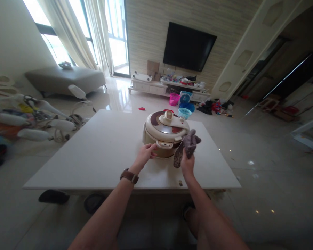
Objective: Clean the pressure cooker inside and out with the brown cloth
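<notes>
A cream and brown electric pressure cooker [163, 133] stands upright on the white table, its lid on. My left hand [146, 153] is at the cooker's front handle [164, 144], the thumb at its left end and the fingers curled below, against the pot's side. A bunched, grey-brown patterned cloth [190, 143] is gripped in my right hand [187, 162], beside the cooker's right side. One end of the cloth hangs down to the left of that hand.
The white table [106, 152] has a small dark object [181, 183] near its front edge. Beyond it, a pink basket [174, 99] and a light blue basket [184, 113] stand on the floor. White lamp-like shapes [52, 107] crowd the left side.
</notes>
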